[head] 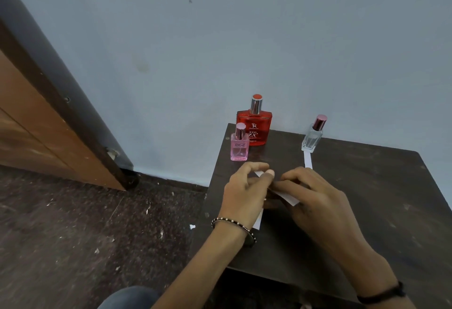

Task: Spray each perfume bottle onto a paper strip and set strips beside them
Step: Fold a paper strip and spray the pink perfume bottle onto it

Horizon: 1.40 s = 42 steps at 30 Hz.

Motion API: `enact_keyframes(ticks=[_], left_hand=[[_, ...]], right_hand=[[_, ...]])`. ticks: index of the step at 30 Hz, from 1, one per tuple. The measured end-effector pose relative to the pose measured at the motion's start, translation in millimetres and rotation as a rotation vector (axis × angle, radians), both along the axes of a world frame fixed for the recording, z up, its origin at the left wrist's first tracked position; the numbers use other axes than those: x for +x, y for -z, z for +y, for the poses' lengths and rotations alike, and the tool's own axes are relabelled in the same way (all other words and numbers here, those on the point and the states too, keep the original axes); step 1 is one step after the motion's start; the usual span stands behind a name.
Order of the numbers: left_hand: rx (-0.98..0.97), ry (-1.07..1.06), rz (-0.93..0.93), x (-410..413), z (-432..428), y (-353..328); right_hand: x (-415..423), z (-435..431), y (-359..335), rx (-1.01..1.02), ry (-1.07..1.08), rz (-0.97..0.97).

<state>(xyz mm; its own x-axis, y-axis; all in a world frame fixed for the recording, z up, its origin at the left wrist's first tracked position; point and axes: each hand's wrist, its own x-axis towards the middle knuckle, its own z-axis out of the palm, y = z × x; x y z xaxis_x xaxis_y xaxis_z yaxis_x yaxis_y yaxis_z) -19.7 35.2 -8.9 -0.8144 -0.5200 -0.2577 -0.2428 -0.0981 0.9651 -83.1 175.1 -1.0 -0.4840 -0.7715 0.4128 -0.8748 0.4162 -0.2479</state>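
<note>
Three capped perfume bottles stand at the back of a dark wooden table: a small pink bottle, a larger red bottle behind it, and a clear bottle to the right. One white paper strip lies flat in front of the clear bottle. My left hand and my right hand meet at the table's middle, both pinching another white paper strip. A further strip pokes out beneath my left wrist.
The table's left edge runs just beside my left hand, with speckled dark floor below. A blue wall rises right behind the bottles. A brown door stands at the far left. My knee shows at the bottom.
</note>
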Motion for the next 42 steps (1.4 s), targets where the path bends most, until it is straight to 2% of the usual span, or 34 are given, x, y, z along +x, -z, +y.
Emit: enact_keyframes(ticks=[3,10,16,19,21,23,28,35,39,42], left_hand=[[0.056,-0.019,0.008,2.6,-3.3,3.4],[-0.105,-0.085,-0.007,2.6,-14.7,10.1],[-0.240,-0.047,-0.009,2.8,-24.7,14.6],[-0.389,-0.017,-0.075,2.3,-27.5,12.6],[-0.422,0.003,-0.120,2.9,-26.8,10.7],[-0.415,0.021,-0.155,3.4,-26.3,11.1],[-0.401,0.054,-0.201,3.7,-28.2,7.6],[-0.421,0.087,-0.160,1.7,-24.6,3.9],[-0.398,0.023,-0.023,-1.1,-18.9,-2.5],[-0.323,0.003,-0.003,-11.0,-8.9,-2.7]], right_hand=[[6.3,-6.3,4.4,-0.004,-0.005,-0.019],[7.9,-17.2,8.0,0.003,0.094,-0.146],[-2.9,-42.2,2.2,-0.164,0.281,-0.343],[-10.2,-68.4,0.7,-0.116,0.374,-0.555],[-14.6,-88.0,0.6,-0.031,0.432,-0.646],[-16.3,-105.2,1.9,0.022,0.492,-0.605],[-15.0,-128.4,6.5,0.010,0.633,-0.423],[-14.9,-116.9,-0.1,0.011,0.574,-0.356],[-11.4,-78.8,-13.0,-0.132,0.487,-0.407],[-4.8,-43.7,-21.5,-0.260,0.454,-0.428]])
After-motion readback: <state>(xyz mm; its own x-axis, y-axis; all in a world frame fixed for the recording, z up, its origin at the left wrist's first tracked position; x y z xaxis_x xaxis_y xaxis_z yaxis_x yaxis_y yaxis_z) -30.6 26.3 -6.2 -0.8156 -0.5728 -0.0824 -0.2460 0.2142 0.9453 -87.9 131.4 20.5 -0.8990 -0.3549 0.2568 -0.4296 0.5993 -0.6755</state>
